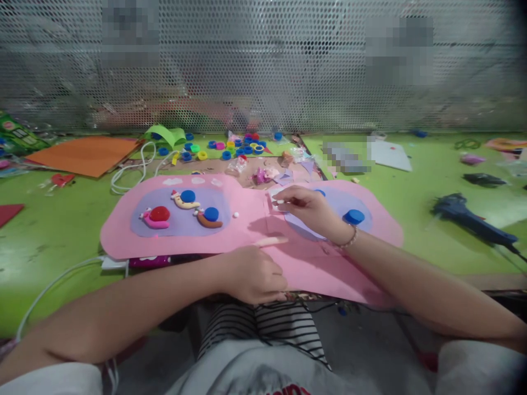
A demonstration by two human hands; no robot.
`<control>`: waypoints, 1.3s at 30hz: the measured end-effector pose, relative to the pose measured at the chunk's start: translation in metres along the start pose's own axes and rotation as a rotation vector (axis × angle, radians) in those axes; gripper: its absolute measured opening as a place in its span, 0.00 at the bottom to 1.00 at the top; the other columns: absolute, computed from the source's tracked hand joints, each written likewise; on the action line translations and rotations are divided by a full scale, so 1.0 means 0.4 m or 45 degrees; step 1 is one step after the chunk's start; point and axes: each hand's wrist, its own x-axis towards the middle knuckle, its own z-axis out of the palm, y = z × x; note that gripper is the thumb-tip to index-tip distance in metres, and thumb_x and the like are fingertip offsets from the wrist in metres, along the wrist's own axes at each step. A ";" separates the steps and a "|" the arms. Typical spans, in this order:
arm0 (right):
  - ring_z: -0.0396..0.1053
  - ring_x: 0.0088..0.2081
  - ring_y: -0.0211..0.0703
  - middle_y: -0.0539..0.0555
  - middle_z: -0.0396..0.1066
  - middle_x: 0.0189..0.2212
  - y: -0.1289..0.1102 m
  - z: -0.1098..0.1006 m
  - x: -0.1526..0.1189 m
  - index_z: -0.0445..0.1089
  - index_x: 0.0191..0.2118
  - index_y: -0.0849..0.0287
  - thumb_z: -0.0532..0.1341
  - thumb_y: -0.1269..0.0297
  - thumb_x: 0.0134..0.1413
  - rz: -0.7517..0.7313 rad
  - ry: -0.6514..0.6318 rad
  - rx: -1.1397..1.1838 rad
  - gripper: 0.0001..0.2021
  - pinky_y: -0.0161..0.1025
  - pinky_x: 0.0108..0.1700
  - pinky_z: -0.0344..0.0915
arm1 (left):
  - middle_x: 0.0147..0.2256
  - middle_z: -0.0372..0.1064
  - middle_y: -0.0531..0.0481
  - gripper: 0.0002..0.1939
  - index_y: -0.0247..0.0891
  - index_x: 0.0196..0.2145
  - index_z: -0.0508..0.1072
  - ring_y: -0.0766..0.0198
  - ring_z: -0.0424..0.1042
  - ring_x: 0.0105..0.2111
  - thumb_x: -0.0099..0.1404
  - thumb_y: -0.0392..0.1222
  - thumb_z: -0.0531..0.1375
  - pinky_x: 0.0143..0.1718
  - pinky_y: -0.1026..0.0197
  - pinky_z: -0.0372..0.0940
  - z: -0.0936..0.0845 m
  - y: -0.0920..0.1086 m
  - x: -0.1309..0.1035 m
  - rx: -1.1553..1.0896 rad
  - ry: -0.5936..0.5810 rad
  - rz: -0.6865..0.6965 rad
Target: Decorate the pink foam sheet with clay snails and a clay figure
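Observation:
My right hand [310, 211] is over the middle of a pink paper cutout [247, 200], its fingertips pinched on a small white piece [276, 199]. Closed into a loose fist, my left hand [255, 274] rests at the cutout's front edge; what is inside its fingers is hidden. Just beyond it lies a beige clay strip [272, 241]. On the left lilac patch [140, 211] sit a pink snail [155, 218] with a red cap, a cream snail [185, 200] and a brown snail [208, 217], both with blue caps. A white ball [236, 215] lies nearby. Another blue cap [354, 216] sits on the right patch.
Several coloured bottle caps [247, 147] lie scattered at the back. A glue gun [473, 222] rests at the right. Orange sheets [84, 155], a white cable [142, 164] and a white card [389, 155] lie on the green table [53, 230]. A perforated metal panel [263, 71] stands behind.

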 end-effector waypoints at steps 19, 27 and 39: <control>0.66 0.30 0.35 0.52 0.69 0.29 -0.018 -0.002 0.002 0.69 0.28 0.62 0.65 0.64 0.42 0.212 -0.044 0.159 0.08 0.36 0.35 0.65 | 0.19 0.64 0.54 0.13 0.38 0.22 0.64 0.69 0.63 0.19 0.63 0.40 0.48 0.40 0.61 0.64 0.004 -0.006 -0.002 0.100 0.032 0.041; 0.70 0.32 0.38 0.53 0.72 0.28 -0.009 -0.001 0.001 0.71 0.33 0.61 0.61 0.57 0.48 0.353 -0.079 0.330 0.12 0.39 0.38 0.68 | 0.19 0.64 0.55 0.14 0.38 0.21 0.63 0.70 0.62 0.18 0.63 0.39 0.48 0.53 0.53 0.56 0.004 -0.007 -0.002 0.108 0.015 0.046; 0.65 0.26 0.34 0.51 0.69 0.25 -0.028 -0.005 0.003 0.69 0.27 0.62 0.63 0.61 0.44 0.240 -0.070 0.125 0.09 0.34 0.30 0.64 | 0.19 0.65 0.54 0.13 0.38 0.22 0.64 0.69 0.63 0.19 0.62 0.40 0.48 0.51 0.55 0.59 0.006 -0.008 -0.003 0.129 0.017 0.040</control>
